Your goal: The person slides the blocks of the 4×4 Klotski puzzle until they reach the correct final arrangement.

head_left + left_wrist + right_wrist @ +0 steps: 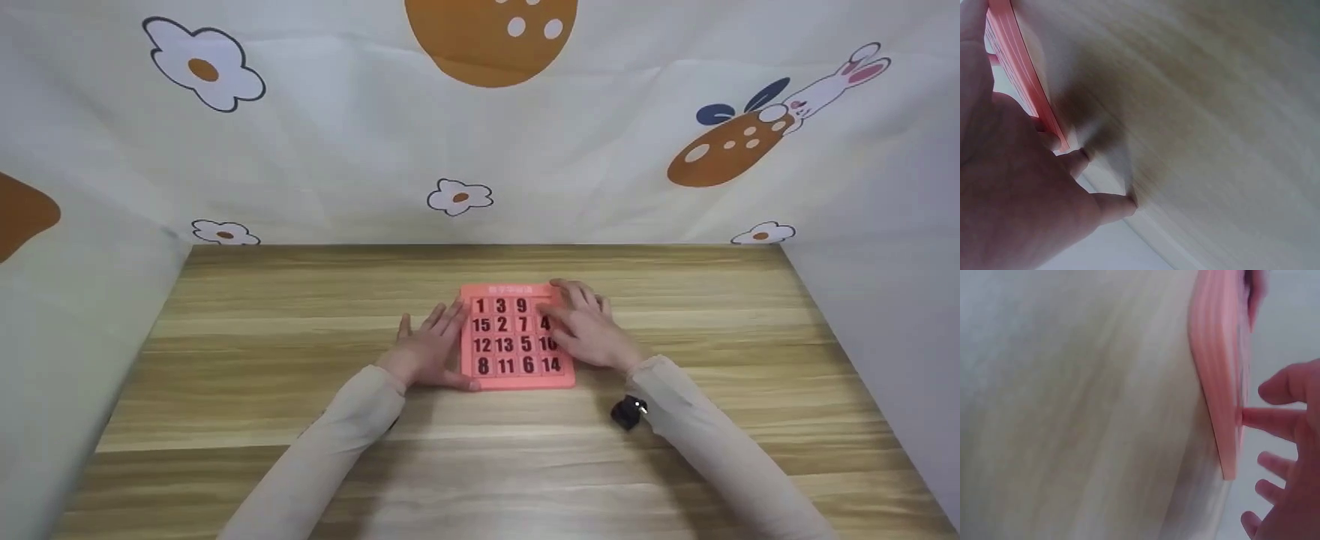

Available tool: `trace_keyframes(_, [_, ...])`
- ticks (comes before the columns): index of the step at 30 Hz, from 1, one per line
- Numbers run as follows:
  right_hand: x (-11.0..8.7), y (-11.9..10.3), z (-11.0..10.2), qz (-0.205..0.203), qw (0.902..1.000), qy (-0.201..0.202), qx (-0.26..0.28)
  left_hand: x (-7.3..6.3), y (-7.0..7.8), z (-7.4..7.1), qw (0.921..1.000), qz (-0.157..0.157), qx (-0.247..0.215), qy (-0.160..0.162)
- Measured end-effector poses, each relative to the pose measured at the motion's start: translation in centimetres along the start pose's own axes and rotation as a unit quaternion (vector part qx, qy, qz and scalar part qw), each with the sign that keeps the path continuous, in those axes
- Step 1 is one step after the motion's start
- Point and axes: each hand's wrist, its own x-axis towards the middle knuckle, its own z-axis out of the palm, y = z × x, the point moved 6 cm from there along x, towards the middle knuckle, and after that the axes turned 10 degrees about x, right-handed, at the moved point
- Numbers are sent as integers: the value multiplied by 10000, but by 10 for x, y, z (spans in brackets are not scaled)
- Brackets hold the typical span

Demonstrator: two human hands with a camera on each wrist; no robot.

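Observation:
A pink sliding number puzzle [517, 383] lies flat on the table, its black-numbered tiles facing up. My left hand [431, 352] rests along its left edge, fingers spread and fairly straight, thumb at the near left corner. In the left wrist view, some fingertips of that hand [1022, 185] touch the puzzle's side and others reach the tabletop. On the right side, my right hand [592, 334] lies over the puzzle's edge. One finger touches the face in the right wrist view, while the thumb [1278, 389] stands off it. Fingers partly cover the rightmost column.
The wood-grain table [300, 300] extends around the puzzle. A patterned cloth wall [337, 150] rises behind it, with plain side walls at left and right. A small black device [628, 412] is at the right wrist.

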Motion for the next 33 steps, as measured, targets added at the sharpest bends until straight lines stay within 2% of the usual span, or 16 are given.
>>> trace_keyframes(3, [-5,2,-5,-237,9996,139,57,-1,0,1,10000,-28,-27,-19])
trace_keyframes(7, [-13,5,-8,-534,9985,107,41,-2,-1,1,9999,-73,-51,-73])
trace_keyframes(15, [-13,7,-4,42,9963,-94,-848,0,0,0,9999,-92,51,-122])
trace_keyframes(19, [-10,1,0,-145,9976,-157,-665,0,0,0,9999,-50,54,-94])
trace_keyframes(24, [-11,-7,8,-556,9964,-520,-380,-2,1,-1,10000,61,33,-5])
trace_keyframes(33, [-13,-6,12,-425,9957,-669,-483,-3,2,-3,9999,104,38,61])
